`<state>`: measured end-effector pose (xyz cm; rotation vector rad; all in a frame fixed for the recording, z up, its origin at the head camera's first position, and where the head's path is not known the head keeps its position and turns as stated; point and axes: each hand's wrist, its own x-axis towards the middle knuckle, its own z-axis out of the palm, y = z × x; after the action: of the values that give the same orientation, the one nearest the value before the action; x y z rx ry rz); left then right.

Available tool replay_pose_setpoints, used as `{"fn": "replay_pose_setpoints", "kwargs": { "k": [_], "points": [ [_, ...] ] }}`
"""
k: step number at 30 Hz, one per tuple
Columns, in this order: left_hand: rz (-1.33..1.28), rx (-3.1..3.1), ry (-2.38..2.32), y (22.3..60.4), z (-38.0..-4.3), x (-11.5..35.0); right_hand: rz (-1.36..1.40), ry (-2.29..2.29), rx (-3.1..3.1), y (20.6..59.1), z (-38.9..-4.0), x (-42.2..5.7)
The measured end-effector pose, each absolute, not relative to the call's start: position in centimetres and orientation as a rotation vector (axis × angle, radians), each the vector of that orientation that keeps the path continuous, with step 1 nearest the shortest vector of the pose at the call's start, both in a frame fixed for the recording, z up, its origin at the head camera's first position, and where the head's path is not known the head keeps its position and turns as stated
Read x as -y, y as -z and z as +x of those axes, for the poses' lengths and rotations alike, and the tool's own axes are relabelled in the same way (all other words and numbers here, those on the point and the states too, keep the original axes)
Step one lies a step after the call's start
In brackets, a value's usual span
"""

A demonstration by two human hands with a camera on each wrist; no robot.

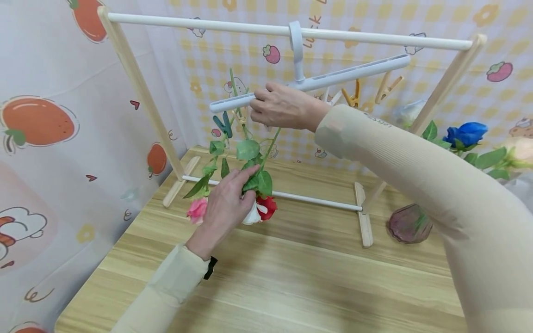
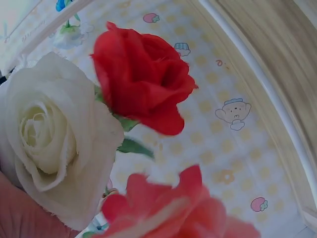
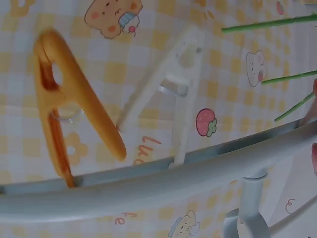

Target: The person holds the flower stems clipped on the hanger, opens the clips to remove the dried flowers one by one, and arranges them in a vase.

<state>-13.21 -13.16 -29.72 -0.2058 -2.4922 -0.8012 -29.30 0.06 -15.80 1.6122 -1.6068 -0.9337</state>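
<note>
A light-blue hanger [image 1: 350, 74] hangs tilted, its left end lower. My right hand [image 1: 287, 107] grips its left arm from above, fingers curled over the bar; what lies under those fingers is hidden. Upside down below hang a pink rose [image 1: 197, 210], a red rose [image 1: 267, 207] and a white rose [image 1: 252, 215]. My left hand [image 1: 228, 203] holds the white rose from below, with the index finger stretched along a green stem [image 1: 271, 147] and leaves. A teal clip [image 1: 223, 124] and a beige clip [image 1: 242, 119] are on the hanger's left arm.
A wooden rack with a white top rod [image 1: 200, 24] carries the hanger. White, orange [image 1: 353, 94] and beige clips hang from the hanger's right arm. At the right stand a pink glass vase [image 1: 410, 224] and a blue rose [image 1: 465, 134] among other flowers.
</note>
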Motion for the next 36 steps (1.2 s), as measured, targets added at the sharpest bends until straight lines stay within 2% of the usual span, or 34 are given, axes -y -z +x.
{"fn": "replay_pose_setpoints", "kwargs": {
  "k": [7,13,22,30,36],
  "points": [
    [-0.247,2.485,0.767,29.8,-13.3,12.7,1.771,0.599,1.765,19.3,-27.9,-2.6],
    [-0.292,2.511,0.761,29.7,-13.3,12.0,1.725,0.26,1.968,22.9,-26.6,-4.4],
    [-0.385,2.533,0.842,30.0,-13.4,11.6,1.732,-0.006,1.918,25.8,-25.1,-7.1],
    [-0.271,2.178,1.094,31.2,-15.2,12.3,1.632,-0.095,1.844,28.4,-24.6,-10.5],
    [-0.139,2.234,1.256,32.0,-16.3,12.4,1.594,-0.274,1.891,29.5,-23.7,-12.5]
  ]
}}
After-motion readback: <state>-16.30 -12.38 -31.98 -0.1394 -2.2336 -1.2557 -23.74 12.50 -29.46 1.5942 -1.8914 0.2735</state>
